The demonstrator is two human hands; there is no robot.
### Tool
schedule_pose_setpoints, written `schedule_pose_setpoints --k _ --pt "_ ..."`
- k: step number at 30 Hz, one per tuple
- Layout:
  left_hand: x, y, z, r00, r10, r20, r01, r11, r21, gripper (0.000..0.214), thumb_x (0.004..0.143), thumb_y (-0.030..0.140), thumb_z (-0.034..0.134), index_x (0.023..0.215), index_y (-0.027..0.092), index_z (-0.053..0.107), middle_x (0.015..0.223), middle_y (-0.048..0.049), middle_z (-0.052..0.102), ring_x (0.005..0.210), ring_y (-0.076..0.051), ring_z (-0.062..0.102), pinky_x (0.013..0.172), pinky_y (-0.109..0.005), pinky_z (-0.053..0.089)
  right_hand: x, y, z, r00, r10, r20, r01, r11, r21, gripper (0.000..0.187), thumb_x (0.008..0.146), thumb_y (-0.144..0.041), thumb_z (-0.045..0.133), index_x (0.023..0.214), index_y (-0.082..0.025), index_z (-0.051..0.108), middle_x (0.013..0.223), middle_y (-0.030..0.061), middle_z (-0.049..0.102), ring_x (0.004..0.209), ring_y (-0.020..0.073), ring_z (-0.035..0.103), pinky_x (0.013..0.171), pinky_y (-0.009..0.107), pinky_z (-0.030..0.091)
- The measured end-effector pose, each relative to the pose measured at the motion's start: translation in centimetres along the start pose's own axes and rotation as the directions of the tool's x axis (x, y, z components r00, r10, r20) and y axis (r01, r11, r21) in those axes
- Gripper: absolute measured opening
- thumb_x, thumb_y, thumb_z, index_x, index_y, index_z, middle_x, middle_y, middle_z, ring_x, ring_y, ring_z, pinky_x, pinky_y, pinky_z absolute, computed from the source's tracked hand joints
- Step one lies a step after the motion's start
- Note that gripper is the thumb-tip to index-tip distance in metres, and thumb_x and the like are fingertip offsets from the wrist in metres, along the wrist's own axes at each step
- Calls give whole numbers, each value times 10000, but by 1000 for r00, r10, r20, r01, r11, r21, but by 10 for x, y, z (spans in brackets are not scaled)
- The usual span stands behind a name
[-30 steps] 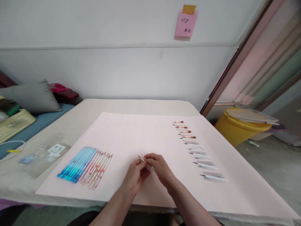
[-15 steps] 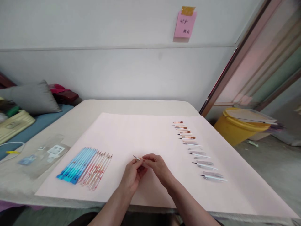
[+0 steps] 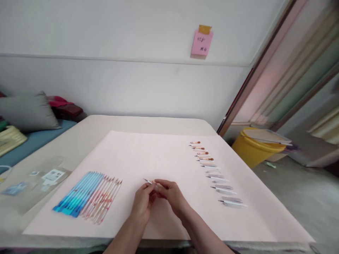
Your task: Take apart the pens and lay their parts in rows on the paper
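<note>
My left hand (image 3: 143,199) pinches a slim white pen refill (image 3: 148,182) with a dark pointed tip, just above the paper sheet. The fingertips of my right hand (image 3: 169,194) are closed at the refill's rear end; what they grip there is mostly hidden. Left of my hands lie several blue pens (image 3: 79,194) in a tight row. Several clear pens with red and white patterns (image 3: 102,201) lie against them. On the right, a column of pen parts runs away from me: white refills (image 3: 224,192) with dark tips, grey-looking barrels (image 3: 232,199) and brown-topped pieces (image 3: 206,159).
A pale pink sheet (image 3: 148,151) covers much of the table (image 3: 87,130). Clear plastic packaging (image 3: 54,174) lies at the left. A grey cushion (image 3: 29,111) sits beyond. A yellow bin (image 3: 247,148) stands on the floor at right; a pink note (image 3: 202,43) hangs on the wall.
The camera view has shifted, so the table contents appear a little lower and further left. My hands remain together around the refill.
</note>
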State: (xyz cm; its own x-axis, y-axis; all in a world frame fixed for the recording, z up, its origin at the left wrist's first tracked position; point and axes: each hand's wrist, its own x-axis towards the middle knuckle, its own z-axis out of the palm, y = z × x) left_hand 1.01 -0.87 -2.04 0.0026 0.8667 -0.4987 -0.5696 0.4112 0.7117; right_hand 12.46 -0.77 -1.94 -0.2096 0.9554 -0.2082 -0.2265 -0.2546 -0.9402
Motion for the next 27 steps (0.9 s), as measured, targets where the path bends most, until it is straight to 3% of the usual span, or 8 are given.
schedule_pose_setpoints --k 4,7,10,15,19,27 --pt "0 4 3 1000 -24 -7 24 1000 -7 172 631 217 735 730 127 627 691 -24 626 585 -77 565 495 -167 424 6 0 -2 999 27 -33 -25 998 49 324 639 -322 728 918 -156 715 742 31 651 627 105 542 644 264 442" --pt "-2 7 6 997 -60 -38 60 998 -14 169 658 196 714 787 129 628 725 -34 632 594 -77 571 497 -169 438 24 -5 -18 994 32 -102 -35 999 -30 368 602 -225 698 962 -148 703 748 39 669 589 111 554 633 281 465" --pt "-5 13 7 994 -92 -57 91 996 -15 187 666 207 714 805 135 612 761 -43 638 610 -76 578 520 -174 459 59 -20 -50 983 -48 -176 -1 963 -268 397 593 -131 603 978 -147 698 792 39 684 584 114 560 613 272 472" --pt "-4 24 7 991 -127 -37 126 992 -28 223 658 215 727 825 138 600 818 -62 652 632 -75 588 537 -170 474 127 -60 -117 954 -116 -275 -17 899 -438 369 598 -71 547 930 -101 705 599 13 632 508 99 511 559 237 434" --pt "6 29 8 983 -171 -65 168 984 -57 229 651 189 730 826 149 588 810 -59 660 602 -76 592 506 -169 470 167 -86 -153 942 -139 -304 -46 847 -530 370 624 -74 544 959 -101 698 517 -7 582 501 99 496 546 222 411" --pt "23 25 10 955 -282 -90 277 958 -73 200 670 155 706 807 164 562 723 -35 656 534 -71 582 458 -161 440 216 -94 -176 958 -109 -264 -83 779 -621 391 647 -96 554 1019 -72 671 538 13 575 498 101 473 543 241 397"
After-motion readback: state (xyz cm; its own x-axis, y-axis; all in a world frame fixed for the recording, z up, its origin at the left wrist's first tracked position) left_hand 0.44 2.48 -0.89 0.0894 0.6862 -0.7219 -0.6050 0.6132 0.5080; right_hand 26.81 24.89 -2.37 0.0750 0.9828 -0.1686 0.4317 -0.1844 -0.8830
